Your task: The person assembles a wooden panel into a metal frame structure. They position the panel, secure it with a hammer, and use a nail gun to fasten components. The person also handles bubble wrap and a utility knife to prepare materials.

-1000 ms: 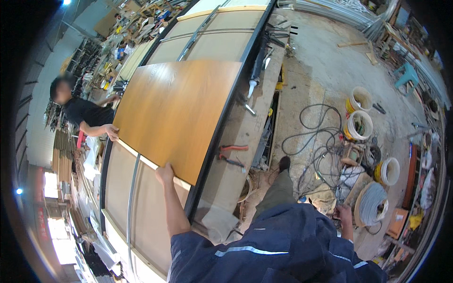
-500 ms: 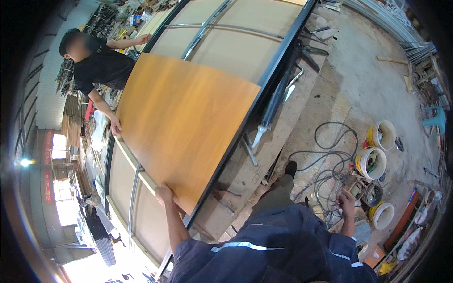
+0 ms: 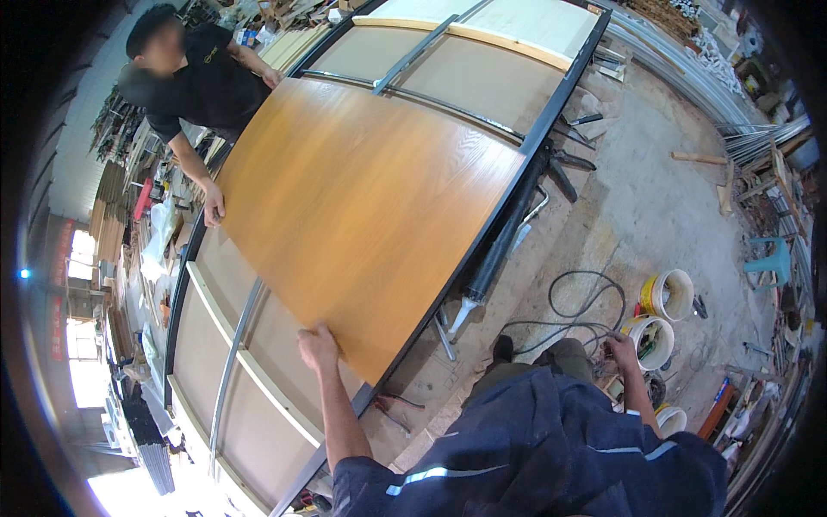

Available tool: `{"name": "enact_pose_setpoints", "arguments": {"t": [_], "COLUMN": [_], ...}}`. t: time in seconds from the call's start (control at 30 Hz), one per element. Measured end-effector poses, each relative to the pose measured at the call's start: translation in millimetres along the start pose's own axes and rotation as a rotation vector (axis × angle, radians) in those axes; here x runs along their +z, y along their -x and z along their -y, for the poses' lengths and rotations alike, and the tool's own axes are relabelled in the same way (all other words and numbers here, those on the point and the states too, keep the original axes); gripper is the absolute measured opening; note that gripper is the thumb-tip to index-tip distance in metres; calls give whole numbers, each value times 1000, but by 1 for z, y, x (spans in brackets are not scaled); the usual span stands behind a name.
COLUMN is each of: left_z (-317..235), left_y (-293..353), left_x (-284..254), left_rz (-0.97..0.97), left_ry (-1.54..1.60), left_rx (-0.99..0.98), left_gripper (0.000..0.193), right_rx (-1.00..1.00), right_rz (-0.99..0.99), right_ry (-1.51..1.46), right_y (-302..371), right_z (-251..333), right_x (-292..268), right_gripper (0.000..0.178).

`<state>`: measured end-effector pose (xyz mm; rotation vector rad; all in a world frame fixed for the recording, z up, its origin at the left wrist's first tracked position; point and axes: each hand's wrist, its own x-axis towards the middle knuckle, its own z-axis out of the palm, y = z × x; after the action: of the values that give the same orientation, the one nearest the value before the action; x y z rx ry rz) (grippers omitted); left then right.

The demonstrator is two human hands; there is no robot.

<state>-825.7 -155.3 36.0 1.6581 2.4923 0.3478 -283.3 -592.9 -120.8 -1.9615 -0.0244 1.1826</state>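
Left hand [image 3: 320,348]: fingers grip the near edge of the brown panel [image 3: 370,207] on the black frame [image 3: 564,99]. Right hand [image 3: 622,351]: hangs apart, finger closure indeterminable.

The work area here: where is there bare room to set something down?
The brown panel is bare between the left hand and the co-worker; so is floor between the workbench and teal stool. Crowded: the workbench strip holding the caulking gun, and around the buckets and cable.

Blown-out windows [image 3: 84,340] at left, soft sheen on brown panel [image 3: 370,215], dark curved rim
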Motion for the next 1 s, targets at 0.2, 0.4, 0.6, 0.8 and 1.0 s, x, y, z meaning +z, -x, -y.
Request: {"name": "enact_pose_setpoints", "arguments": {"t": [0.2,0.4,0.6,0.8,1.0], "left_z": [-90,-147,-154,-142,-248], "left_y": [5,12,15,-2,6], "left_x": [14,38,48,60,84], "left_rz": [109,81,22,-83,-85], "left_ry": [210,178,147,4,-12], "left_rx": [43,19,7,-89,-75], "left_gripper": [52,50,51,51,48], "right_rx": [-54,-240,-357,-310,-381], "right_rz": [105,164,252,317,507], "right_ry": [80,-59,-289,-433,-417], "right_y": [-61,-127,-226,-304,-350], "right_z": [59,208,359,482,537], "right_x": [24,59,60,68,72], "right_gripper": [21,22,29,32,35]}}
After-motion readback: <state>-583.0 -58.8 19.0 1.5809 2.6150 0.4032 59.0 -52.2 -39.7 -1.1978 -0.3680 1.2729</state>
